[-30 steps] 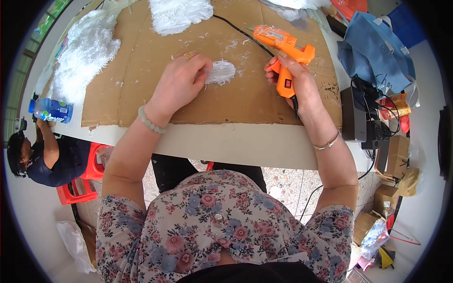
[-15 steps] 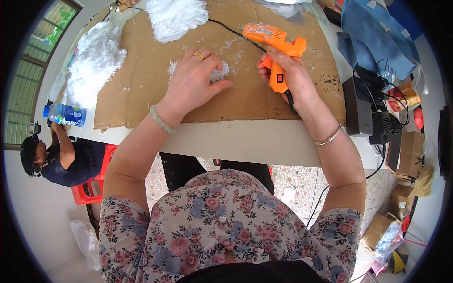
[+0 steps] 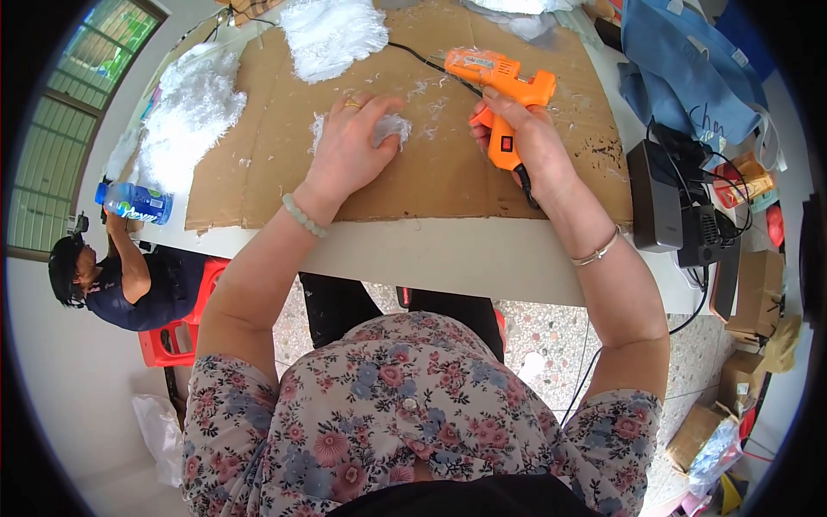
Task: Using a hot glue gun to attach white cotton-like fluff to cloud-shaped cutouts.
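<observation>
My left hand (image 3: 346,142) lies over a small white fluffy piece (image 3: 394,129) on the brown cardboard (image 3: 258,181). Its fingers curl around the piece with the thumb held apart, and white shows between thumb and forefinger. The fingertips at the far side are partly hidden. In my right hand (image 3: 530,142) is an orange hot glue gun (image 3: 510,82), gripped by its handle just above the cardboard. The nozzle points to the far left, and a black cord runs from the handle's lower end.
White fluffy sheets (image 3: 334,39) lie at the far edge, and a larger white heap (image 3: 194,112) at the left. A bottle (image 3: 138,202) stands near a seated person (image 3: 129,276). Black boxes with cables (image 3: 659,194) and a blue bag (image 3: 680,77) occupy the right side.
My left hand has shifted slightly left over the white fluffy piece, with its thumb drawn back. My right hand keeps its grip on the glue gun. The whole view has turned a little.
</observation>
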